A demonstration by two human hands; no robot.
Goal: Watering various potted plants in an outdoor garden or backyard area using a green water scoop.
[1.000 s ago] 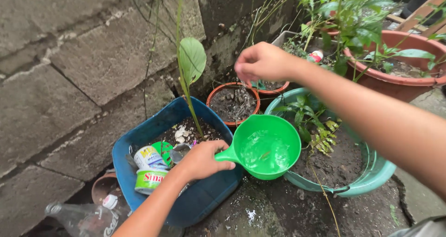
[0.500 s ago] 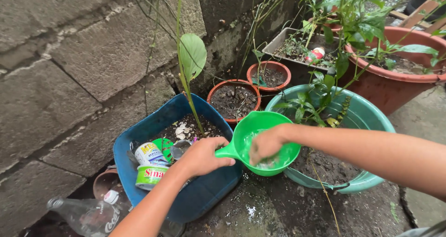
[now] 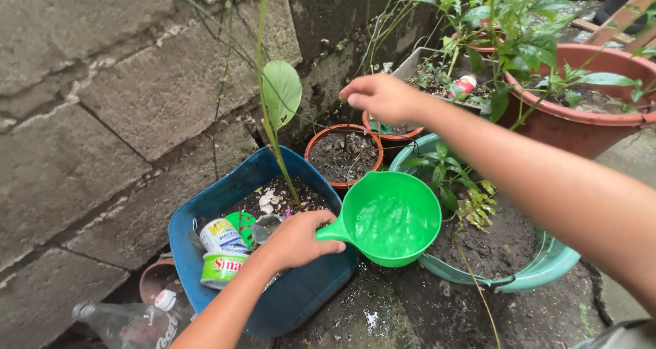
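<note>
Watering potted plants by a block wall.

The left hand [image 3: 297, 238] has its grip clamped on the handle of a green dipper [image 3: 391, 217] holding water, level above the edge of a blue tub [image 3: 205, 205] and just beside a teal basin [image 3: 547, 253] of soil and small plants. The right hand [image 3: 383, 96] hovers over a small clay pot [image 3: 344, 152], fingers pinched loosely together and pointing down, holding nothing that shows. In the tub lie two cans [image 3: 220, 253] and a thin stem with one broad leaf [image 3: 281, 92]. A clear bottle [image 3: 130, 321] lies on the ground at lower left.
</note>
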